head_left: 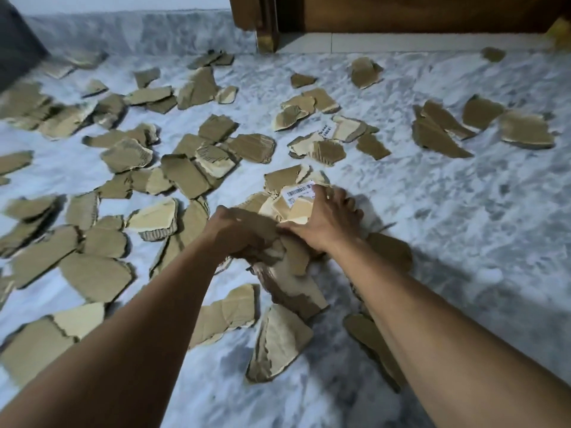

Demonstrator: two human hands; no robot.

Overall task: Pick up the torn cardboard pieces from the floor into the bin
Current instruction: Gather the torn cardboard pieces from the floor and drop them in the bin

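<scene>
Grey-white marble floor, with a wooden furniture leg at the far edge. Torn cardboard pieces lie scattered over it, thickest left and centre, fewer far right. Head view: my left grip is curled round scraps of a gathered heap mid-floor. My right grip clasps the same heap from the right, fingers beside a barcode label.

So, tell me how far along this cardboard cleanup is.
Barely started. Done: nothing shows as binned, and no bin is in view. In hand: the left hand and right hand grip a bundle of pieces, one bearing a barcode label. Left: dozens of torn pieces strewn across the marble floor, near and far.
</scene>
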